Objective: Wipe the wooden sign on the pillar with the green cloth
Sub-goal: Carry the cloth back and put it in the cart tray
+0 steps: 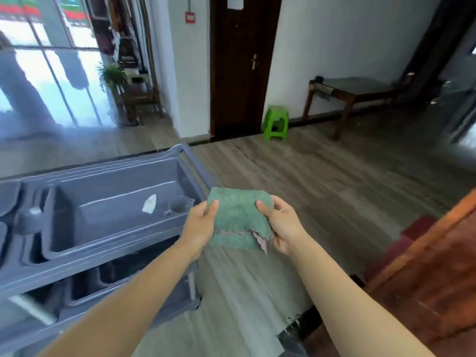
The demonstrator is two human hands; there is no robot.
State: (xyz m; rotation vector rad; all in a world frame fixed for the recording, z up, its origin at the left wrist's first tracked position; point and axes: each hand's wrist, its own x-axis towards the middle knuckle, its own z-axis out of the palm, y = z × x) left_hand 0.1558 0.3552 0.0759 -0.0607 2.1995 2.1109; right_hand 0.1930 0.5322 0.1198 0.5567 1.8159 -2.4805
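Green cloth (pixel 238 220) stretched between hands, left hand (pixel 199 225) and right hand (pixel 282 225) gripping opposite edges

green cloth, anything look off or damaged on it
The green cloth, held between the left hand and right hand, looks frayed: ragged pinkish-grey strips hang from its lower right edge. Otherwise it is folded and intact.

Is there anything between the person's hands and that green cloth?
No. Both the left hand and right hand already grip the green cloth, one on each side, thumbs on top. The wooden sign it is meant for is not clearly in view.
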